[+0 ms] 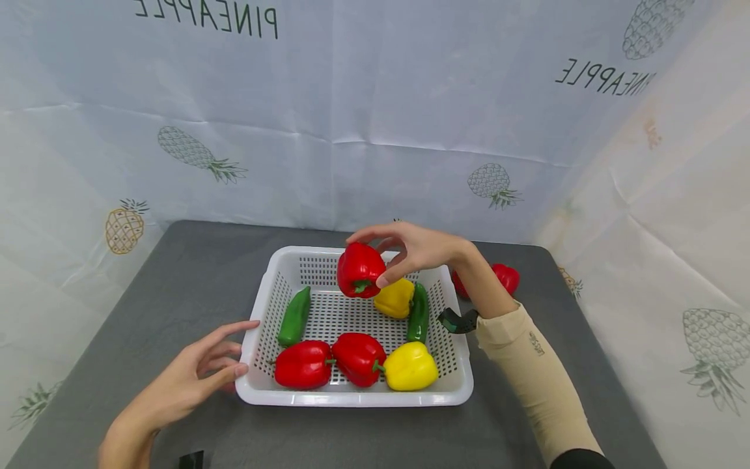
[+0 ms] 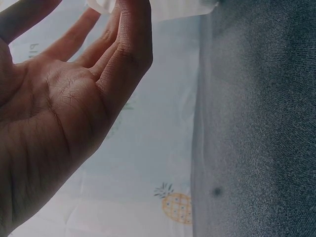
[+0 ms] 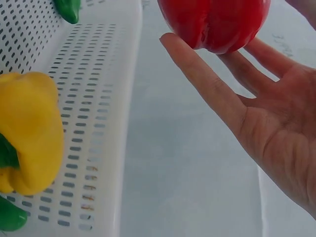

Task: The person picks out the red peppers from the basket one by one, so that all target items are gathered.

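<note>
My right hand (image 1: pixel 418 251) holds a red bell pepper (image 1: pixel 360 268) between thumb and fingers, above the back of a white perforated plastic basket (image 1: pixel 357 400). Seen from the right wrist, that pepper (image 3: pixel 215 22) rests in the fingers (image 3: pixel 202 74), beside the basket wall. On the left, my left hand (image 1: pixel 190 374) touches the basket's left rim with its index fingertip and thumb. Inside the basket lie two red bell peppers (image 1: pixel 303 365) at the front, a bright yellow bell pepper (image 1: pixel 411 367), a deeper yellow one (image 1: pixel 394 298), and two long green peppers (image 1: pixel 295 316).
More red peppers (image 1: pixel 506 278) lie on the grey table (image 1: pixel 199 280) right of the basket, partly hidden by the right forearm. A pineapple-print cloth (image 1: pixel 363 117) hangs behind and along the sides. A black strap (image 1: pixel 458 321) hangs by the right wrist.
</note>
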`<act>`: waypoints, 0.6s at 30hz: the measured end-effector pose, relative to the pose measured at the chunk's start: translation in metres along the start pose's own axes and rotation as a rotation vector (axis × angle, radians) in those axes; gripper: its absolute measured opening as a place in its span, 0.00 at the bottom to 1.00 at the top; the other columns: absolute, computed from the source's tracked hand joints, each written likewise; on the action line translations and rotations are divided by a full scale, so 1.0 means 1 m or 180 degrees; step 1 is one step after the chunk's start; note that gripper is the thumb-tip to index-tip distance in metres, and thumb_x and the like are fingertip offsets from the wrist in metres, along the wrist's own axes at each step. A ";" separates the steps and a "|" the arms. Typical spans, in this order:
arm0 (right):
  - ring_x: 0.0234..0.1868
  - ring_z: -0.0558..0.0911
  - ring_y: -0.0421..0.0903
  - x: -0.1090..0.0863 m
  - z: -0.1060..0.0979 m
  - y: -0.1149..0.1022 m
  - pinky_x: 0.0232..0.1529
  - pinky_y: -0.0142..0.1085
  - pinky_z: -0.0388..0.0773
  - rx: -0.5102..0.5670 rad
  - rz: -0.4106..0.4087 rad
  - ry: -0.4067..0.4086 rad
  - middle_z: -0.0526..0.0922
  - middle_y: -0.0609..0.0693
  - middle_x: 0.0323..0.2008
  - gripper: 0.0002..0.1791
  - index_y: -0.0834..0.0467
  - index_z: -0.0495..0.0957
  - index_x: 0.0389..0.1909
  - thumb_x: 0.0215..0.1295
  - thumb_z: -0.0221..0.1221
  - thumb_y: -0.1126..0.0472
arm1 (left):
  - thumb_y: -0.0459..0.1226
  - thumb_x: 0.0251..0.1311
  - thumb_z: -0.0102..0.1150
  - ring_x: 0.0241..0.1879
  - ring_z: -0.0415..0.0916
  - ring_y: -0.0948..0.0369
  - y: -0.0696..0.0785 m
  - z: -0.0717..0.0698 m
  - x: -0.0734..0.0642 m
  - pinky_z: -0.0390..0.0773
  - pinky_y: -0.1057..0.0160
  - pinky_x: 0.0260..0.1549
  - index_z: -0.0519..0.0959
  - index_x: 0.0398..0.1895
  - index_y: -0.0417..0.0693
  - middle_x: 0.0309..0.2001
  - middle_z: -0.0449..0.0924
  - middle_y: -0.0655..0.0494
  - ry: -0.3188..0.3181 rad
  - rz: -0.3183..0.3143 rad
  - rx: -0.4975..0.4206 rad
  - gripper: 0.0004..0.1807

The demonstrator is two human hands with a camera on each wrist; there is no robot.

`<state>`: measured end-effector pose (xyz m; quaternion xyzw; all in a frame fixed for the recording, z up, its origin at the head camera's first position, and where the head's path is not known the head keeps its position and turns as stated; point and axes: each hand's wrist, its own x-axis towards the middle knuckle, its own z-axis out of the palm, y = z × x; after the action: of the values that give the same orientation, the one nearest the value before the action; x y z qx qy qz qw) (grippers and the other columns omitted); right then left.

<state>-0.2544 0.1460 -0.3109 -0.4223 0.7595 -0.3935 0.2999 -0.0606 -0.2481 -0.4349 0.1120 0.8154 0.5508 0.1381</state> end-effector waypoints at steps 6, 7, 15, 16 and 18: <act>0.69 0.78 0.59 -0.016 -0.003 -0.002 0.59 0.48 0.90 0.0087 -0.0024 0.0158 0.74 0.57 0.75 0.46 0.58 0.69 0.79 0.58 0.75 0.65 | 0.35 0.74 0.66 0.48 0.85 0.70 0.002 -0.001 0.000 0.92 0.61 0.39 0.61 0.83 0.43 0.67 0.76 0.30 0.0001 -0.0020 -0.0020 0.39; 0.69 0.78 0.59 -0.019 -0.003 -0.003 0.59 0.48 0.90 0.0092 -0.0027 0.0183 0.73 0.57 0.76 0.46 0.58 0.69 0.79 0.58 0.75 0.65 | 0.35 0.74 0.66 0.48 0.85 0.70 0.003 -0.001 0.000 0.92 0.61 0.39 0.61 0.83 0.43 0.66 0.76 0.31 -0.0006 -0.0014 -0.0013 0.39; 0.68 0.81 0.60 -0.046 -0.008 -0.007 0.58 0.48 0.90 0.0126 -0.0065 0.0381 0.74 0.59 0.76 0.47 0.58 0.68 0.79 0.57 0.75 0.64 | 0.36 0.74 0.67 0.47 0.86 0.69 0.003 -0.003 -0.002 0.92 0.61 0.39 0.62 0.83 0.44 0.62 0.79 0.32 -0.0004 -0.0009 -0.0029 0.39; 0.68 0.81 0.60 -0.050 -0.009 -0.007 0.58 0.48 0.90 0.0096 -0.0049 0.0417 0.74 0.59 0.75 0.47 0.58 0.67 0.80 0.58 0.75 0.64 | 0.35 0.74 0.66 0.47 0.86 0.69 0.003 -0.003 -0.002 0.92 0.61 0.40 0.62 0.83 0.44 0.62 0.79 0.32 -0.0010 0.0006 -0.0039 0.38; 0.67 0.83 0.60 -0.059 -0.011 -0.008 0.58 0.47 0.90 0.0080 -0.0017 0.0477 0.74 0.59 0.75 0.48 0.58 0.66 0.80 0.58 0.74 0.64 | 0.35 0.74 0.66 0.47 0.86 0.69 0.003 -0.003 -0.002 0.92 0.61 0.40 0.62 0.83 0.44 0.62 0.79 0.31 -0.0023 0.0037 -0.0055 0.38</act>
<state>-0.2328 0.1987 -0.2913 -0.3900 0.7737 -0.4343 0.2465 -0.0595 -0.2506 -0.4304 0.1175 0.8095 0.5582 0.1388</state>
